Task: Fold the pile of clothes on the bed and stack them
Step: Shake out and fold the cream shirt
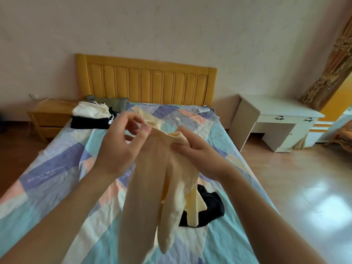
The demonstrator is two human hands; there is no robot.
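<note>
Cream tights (152, 189): held up over the bed (57, 187), waistband at the top, legs hanging down toward the person — long axis near vertical.
Left hand (122, 147): pinching the waistband's left end.
Right hand (192, 149): gripping the right end, so both hands are on it.
Stack (93, 116): white on black, folded, far left near the headboard (146, 82) — left hand nearer.
Black garment (209, 206): unfolded, under the dangling legs.

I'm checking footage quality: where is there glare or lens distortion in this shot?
Head view: window glare washes out the wooden floor at right; wide-angle bending curves the bed edges and white desk; the cream tights and both hands look slightly soft.
</note>
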